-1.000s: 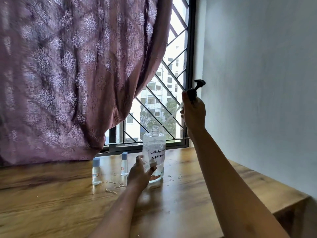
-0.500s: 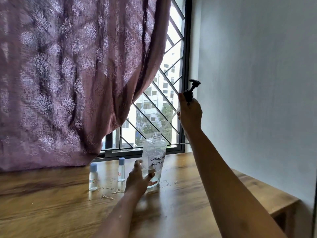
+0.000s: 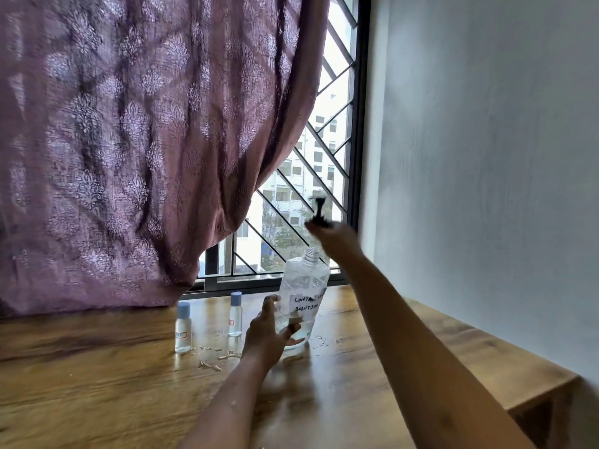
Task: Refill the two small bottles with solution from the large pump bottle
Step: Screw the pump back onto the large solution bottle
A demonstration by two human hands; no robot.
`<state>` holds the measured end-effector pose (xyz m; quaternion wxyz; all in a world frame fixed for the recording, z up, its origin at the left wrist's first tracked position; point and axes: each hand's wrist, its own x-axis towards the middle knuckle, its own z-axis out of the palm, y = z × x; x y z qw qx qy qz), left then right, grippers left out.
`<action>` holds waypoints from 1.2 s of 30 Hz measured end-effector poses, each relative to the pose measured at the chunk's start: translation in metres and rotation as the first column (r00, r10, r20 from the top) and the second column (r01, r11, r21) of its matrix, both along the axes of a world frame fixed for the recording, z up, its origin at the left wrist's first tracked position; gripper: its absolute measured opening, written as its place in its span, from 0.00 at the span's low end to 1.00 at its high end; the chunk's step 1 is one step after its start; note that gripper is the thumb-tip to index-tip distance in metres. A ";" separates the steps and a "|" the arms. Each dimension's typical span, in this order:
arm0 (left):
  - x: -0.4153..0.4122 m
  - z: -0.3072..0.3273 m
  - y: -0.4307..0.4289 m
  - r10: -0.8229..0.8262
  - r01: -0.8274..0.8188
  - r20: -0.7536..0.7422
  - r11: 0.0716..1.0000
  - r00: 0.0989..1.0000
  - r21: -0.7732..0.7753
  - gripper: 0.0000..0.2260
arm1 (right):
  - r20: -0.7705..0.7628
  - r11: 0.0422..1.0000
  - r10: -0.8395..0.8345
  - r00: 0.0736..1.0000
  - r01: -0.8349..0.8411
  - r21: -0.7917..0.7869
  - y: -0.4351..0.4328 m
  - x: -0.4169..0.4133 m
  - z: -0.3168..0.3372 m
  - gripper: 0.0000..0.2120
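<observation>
**Both small bottles lie to your left, and only your left hand is near them**

Your right hand (image 3: 335, 236) is up in front of the window (image 3: 337, 131), fingers closed around the black pump (image 3: 319, 210). It is blurred, so you cannot tell from here whether a dip tube hangs below it. The pump is off and well clear, above and slightly right of the large pump bottle (image 3: 303, 296). That bottle stands close to upright on the table (image 3: 97, 400), its threaded neck (image 3: 311, 253) open to the air and only a shallow pool of solution showing at the bottom.

Your left hand (image 3: 267, 337) holds that bottle low on its left side, thumb across the front and fingers reaching up the wall.

The next move turns on what sits further left. The right small bottle (image 3: 235, 314) stands just beside your left hand, and the left small bottle (image 3: 183, 328) is a little further out and nearer to you. Both are upright with their blue caps on. Your right hand is high, well apart from them and occupied, so I'd judge the pump needs a resting place to your right first. With so little liquid, expect a steep tilt when you pour, so keep the big bottle steady
</observation>
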<state>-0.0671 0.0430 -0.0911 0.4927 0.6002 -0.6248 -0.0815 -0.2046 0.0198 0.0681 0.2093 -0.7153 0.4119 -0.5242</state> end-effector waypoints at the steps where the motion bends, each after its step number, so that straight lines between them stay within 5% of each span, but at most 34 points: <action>1: 0.001 0.000 0.000 -0.002 0.002 -0.011 1.000 1.000 0.001 0.26 | -0.054 0.998 0.015 0.998 -0.012 0.065 -0.006 0.004 -0.014 0.23; 3: 0.002 0.000 -0.001 -0.003 0.003 -0.021 1.000 1.000 -0.005 0.26 | -0.102 0.994 0.009 0.995 0.002 0.110 -0.015 0.010 -0.038 0.25; 6: 0.002 -0.001 -0.003 -0.013 0.013 -0.017 1.000 1.000 -0.009 0.27 | 0.038 0.998 0.031 0.999 -0.033 0.049 -0.016 0.015 -0.049 0.31; 11: 0.003 -0.001 -0.004 -0.021 0.020 -0.034 1.000 0.999 -0.016 0.28 | 0.212 0.989 0.142 0.967 -0.128 -0.077 -0.012 0.020 -0.045 0.17; 17: 0.001 0.000 -0.004 -0.092 0.086 -0.072 0.992 0.993 -0.092 0.33 | 0.313 0.989 0.080 0.946 -0.036 -0.144 -0.013 0.031 -0.053 0.13; 22: -0.011 0.011 0.000 -0.106 0.061 -0.194 0.973 0.975 -0.223 0.41 | 0.286 0.982 0.153 0.946 -0.112 -0.154 -0.013 0.038 -0.051 0.15; 29: -0.004 0.010 0.002 -0.039 -0.001 -0.177 0.975 0.983 -0.223 0.33 | 0.295 0.933 0.357 0.886 -0.323 -0.160 -0.008 0.039 -0.051 0.16; 34: -0.003 0.009 0.000 -0.067 0.028 -0.164 0.972 0.984 -0.233 0.35 | 0.183 0.954 0.261 0.948 -0.224 -0.200 -0.016 0.030 -0.054 0.08; 36: -0.006 0.010 -0.001 -0.068 0.035 -0.133 0.971 0.989 -0.236 0.34 | 0.166 0.971 0.116 0.979 -0.076 -0.228 -0.019 0.028 -0.053 0.14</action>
